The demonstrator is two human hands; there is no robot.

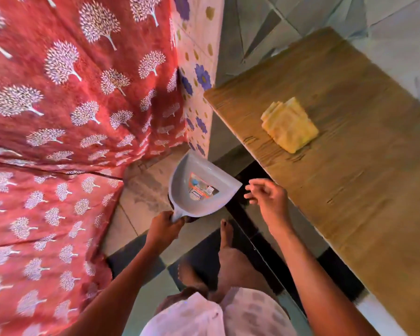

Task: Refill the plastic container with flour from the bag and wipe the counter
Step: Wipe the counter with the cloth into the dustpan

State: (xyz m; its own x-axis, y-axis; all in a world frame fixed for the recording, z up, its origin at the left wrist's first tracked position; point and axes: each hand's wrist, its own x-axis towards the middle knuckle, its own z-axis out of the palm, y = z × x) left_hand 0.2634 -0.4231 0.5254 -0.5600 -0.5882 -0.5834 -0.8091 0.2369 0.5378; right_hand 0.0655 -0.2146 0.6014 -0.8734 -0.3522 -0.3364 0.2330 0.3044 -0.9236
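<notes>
My left hand grips the handle of a grey plastic dustpan, which hangs over the tiled floor beside the counter's edge with a coloured label inside it. My right hand hovers just right of the dustpan's lip, fingers spread and holding nothing. A folded yellow cloth lies on the wooden counter to the right. No flour bag or plastic container is in view.
A red curtain with white tree prints fills the left side. A floral-tiled wall stands behind the dustpan. My bare feet stand on the tiled floor close to the counter's front edge.
</notes>
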